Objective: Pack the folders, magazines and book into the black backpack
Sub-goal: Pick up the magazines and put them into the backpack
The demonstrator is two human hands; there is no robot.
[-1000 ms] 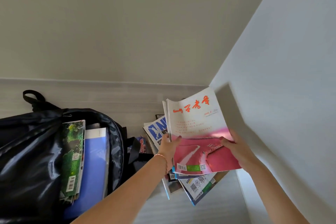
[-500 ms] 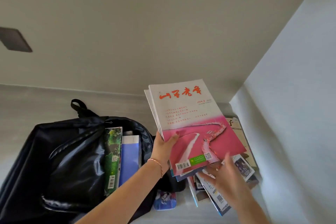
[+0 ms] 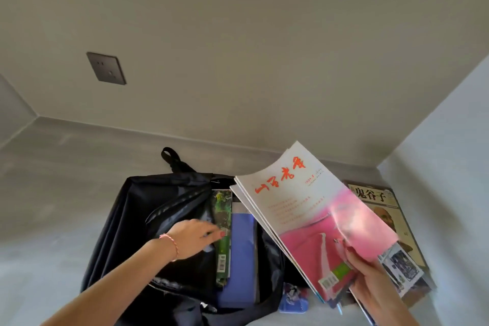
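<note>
The black backpack [image 3: 148, 209] lies open on the grey surface, with a green-covered magazine [image 3: 222, 235] and a blue folder [image 3: 242, 254] standing inside. My left hand [image 3: 194, 237] rests at the bag's opening, fingers spread against the green magazine. My right hand [image 3: 370, 279] grips the lower edge of a small stack of magazines [image 3: 312, 217] topped by a white and pink cover, held above the bag's right side. A brown book [image 3: 386, 206] with a portrait cover lies at the right on the surface.
More magazines [image 3: 402, 270] lie under the held stack by the right wall. A small blue item [image 3: 292, 300] sits in front of the bag. A dark wall socket [image 3: 106, 68] is on the back wall. Walls close in at the back and right.
My left hand let go of the magazine stack and moved left into the backpack's opening. My right hand took over the stack at its lower edge. The view shifted so the bag sits central.
</note>
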